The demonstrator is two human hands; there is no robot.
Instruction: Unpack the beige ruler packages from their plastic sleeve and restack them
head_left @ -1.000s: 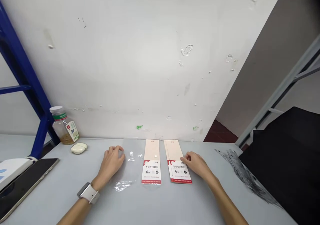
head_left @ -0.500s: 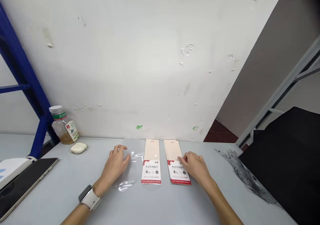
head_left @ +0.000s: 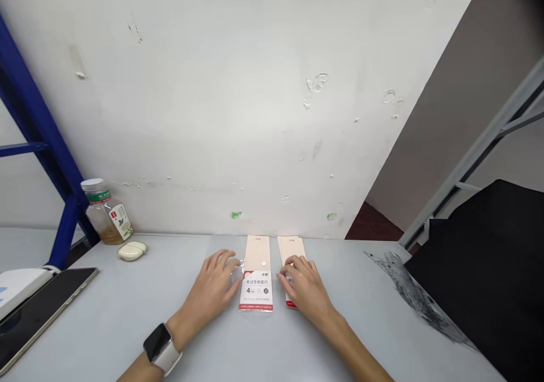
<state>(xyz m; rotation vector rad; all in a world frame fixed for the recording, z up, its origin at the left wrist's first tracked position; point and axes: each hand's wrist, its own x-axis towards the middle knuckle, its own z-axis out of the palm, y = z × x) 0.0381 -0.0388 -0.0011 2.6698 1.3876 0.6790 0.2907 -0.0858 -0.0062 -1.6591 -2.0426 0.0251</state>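
Note:
A tall printed card (head_left: 257, 285), cream above and white and red below, lies on the table in what looks like a clear plastic sleeve with a small white round button. My left hand (head_left: 216, 284) is at its left edge, fingers curved and apart, with shiny clear plastic near the fingertips. On the right, my right hand (head_left: 305, 287) rests over a small stack of similar cards (head_left: 292, 249), hiding most of their printed lower part. Its fingers are bent and spread, the thumb by the stack's left edge. A watch (head_left: 162, 348) is on my left wrist.
At the back left stand a jar (head_left: 108, 215) with a white lid and a small cream case (head_left: 132, 250). A dark-screened tablet (head_left: 46, 314) with a white object on it lies at the left edge. A black cloth-like object (head_left: 488, 280) covers the right side. The wall (head_left: 255, 115) rises behind the table.
My left hand has moved right over the clear plastic, up to the left card's edge. My right hand has shifted left, from the stack's right side to across it.

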